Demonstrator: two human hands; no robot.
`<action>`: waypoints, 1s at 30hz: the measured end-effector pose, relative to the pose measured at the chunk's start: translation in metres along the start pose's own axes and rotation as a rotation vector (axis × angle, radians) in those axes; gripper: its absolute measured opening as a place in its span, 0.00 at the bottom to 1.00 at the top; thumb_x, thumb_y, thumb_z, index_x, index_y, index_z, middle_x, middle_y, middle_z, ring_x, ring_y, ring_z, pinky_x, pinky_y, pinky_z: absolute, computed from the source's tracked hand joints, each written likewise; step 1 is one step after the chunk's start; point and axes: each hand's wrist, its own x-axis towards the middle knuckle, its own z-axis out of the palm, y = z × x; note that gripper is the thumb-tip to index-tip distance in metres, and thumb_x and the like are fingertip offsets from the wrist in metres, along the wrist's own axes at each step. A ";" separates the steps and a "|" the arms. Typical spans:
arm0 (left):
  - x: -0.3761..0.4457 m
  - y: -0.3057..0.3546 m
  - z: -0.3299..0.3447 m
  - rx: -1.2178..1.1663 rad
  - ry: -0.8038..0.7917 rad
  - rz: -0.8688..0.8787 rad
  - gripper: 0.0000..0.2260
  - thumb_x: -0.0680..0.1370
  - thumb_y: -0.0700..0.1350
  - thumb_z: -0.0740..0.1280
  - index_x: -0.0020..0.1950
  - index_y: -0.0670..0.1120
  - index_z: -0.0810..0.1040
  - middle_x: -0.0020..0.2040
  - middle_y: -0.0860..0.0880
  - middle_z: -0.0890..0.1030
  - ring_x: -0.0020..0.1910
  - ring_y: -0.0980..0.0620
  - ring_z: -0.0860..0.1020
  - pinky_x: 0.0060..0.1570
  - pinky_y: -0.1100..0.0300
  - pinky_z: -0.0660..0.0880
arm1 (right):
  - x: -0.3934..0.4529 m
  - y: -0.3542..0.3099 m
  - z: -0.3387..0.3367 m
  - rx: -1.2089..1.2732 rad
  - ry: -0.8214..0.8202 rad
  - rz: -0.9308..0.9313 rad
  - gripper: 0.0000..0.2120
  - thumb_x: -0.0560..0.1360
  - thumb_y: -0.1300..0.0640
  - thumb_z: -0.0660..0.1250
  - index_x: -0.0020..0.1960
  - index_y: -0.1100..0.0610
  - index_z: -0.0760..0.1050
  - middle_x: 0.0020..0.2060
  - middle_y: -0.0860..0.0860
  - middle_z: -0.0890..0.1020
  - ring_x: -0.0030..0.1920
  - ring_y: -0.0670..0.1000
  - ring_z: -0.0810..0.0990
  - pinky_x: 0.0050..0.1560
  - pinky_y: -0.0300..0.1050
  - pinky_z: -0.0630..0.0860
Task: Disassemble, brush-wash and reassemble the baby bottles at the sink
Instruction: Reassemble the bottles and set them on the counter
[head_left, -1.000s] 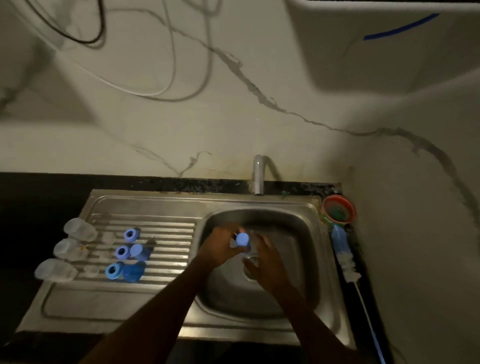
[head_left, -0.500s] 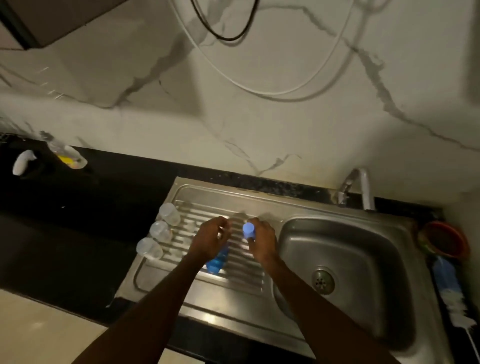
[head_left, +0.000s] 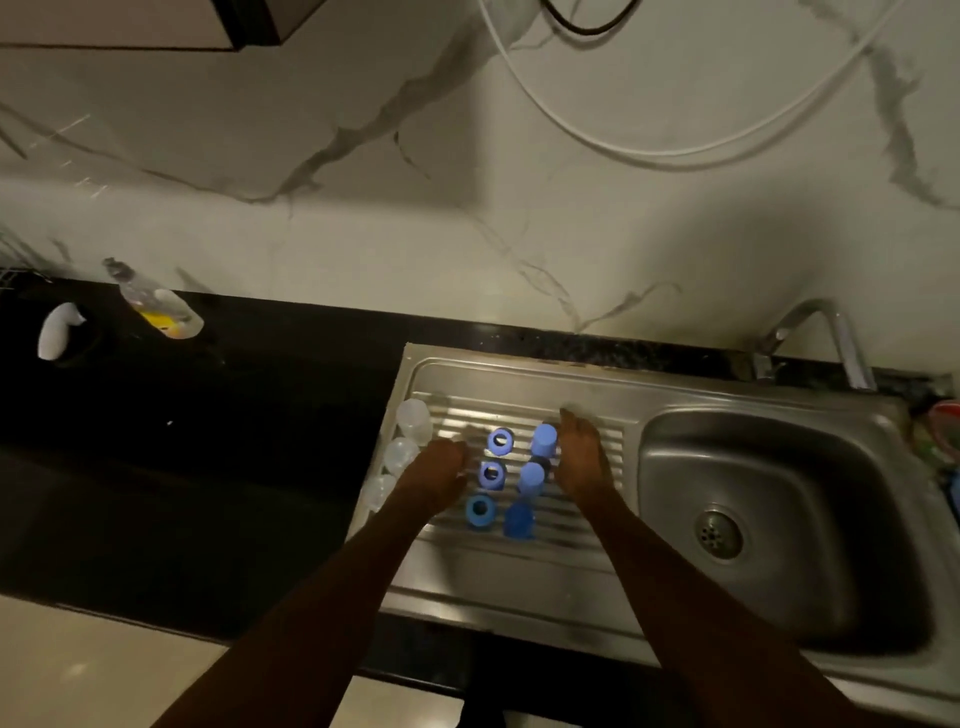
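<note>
On the ribbed drainboard we see three blue rings, three blue caps and three clear bottles. Left hand and right hand hover released, empty. Parts look light, rigid, wet-slippery; grasp by the sides.

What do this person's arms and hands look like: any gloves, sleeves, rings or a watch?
Both arms are bare for as far as the view shows; no sleeve is in the picture. The left hand and right hand wear no gloves. No watch, bracelet or ring can be made out, though the light is dim and the hands are a little blurred.
</note>
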 end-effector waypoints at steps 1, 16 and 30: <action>0.000 -0.005 0.004 0.060 0.009 0.022 0.13 0.74 0.40 0.73 0.57 0.40 0.80 0.54 0.40 0.81 0.53 0.40 0.81 0.53 0.53 0.77 | -0.005 -0.004 -0.004 -0.024 0.057 0.008 0.34 0.75 0.60 0.73 0.77 0.59 0.64 0.73 0.59 0.69 0.72 0.59 0.69 0.71 0.48 0.64; -0.007 0.031 -0.021 0.591 -0.226 -0.054 0.21 0.79 0.47 0.71 0.70 0.45 0.72 0.68 0.43 0.75 0.64 0.44 0.78 0.59 0.51 0.75 | -0.074 -0.055 0.072 -0.567 -0.002 -0.467 0.07 0.61 0.49 0.77 0.35 0.51 0.83 0.45 0.54 0.81 0.47 0.57 0.75 0.48 0.52 0.62; -0.026 0.034 0.005 0.678 -0.155 -0.021 0.14 0.85 0.36 0.56 0.70 0.39 0.71 0.68 0.40 0.73 0.68 0.42 0.74 0.66 0.51 0.72 | -0.071 -0.047 0.086 -0.380 0.114 -0.534 0.02 0.67 0.61 0.76 0.39 0.58 0.84 0.47 0.56 0.84 0.46 0.57 0.84 0.47 0.49 0.80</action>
